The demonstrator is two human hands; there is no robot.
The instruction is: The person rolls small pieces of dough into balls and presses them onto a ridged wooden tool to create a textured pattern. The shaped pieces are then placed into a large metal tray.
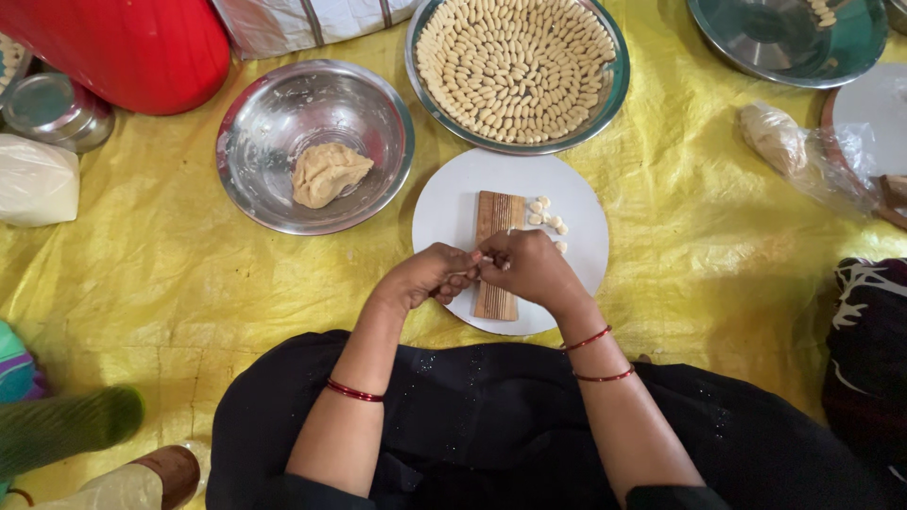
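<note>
My left hand point(430, 274) and my right hand point(527, 267) meet over a ridged wooden board point(497, 215) that lies on a round white plate point(453, 208). Between the fingertips of both hands is a small piece of pale dough point(480, 258). A few small shaped dough pieces point(546, 215) lie on the plate to the right of the board. A steel bowl point(274, 113) to the left holds a lump of beige dough point(327, 173). A large steel tray point(609, 94) behind the plate is filled with several rows of shaped pieces point(516, 66).
A yellow sheet point(170, 274) covers the floor. A red container point(132, 47), a small steel pot point(52, 109) and a white bag point(33, 179) sit at the left. Another steel tray point(784, 42), a bagged dough lump point(775, 137) and another person's clothing point(869, 312) are at the right.
</note>
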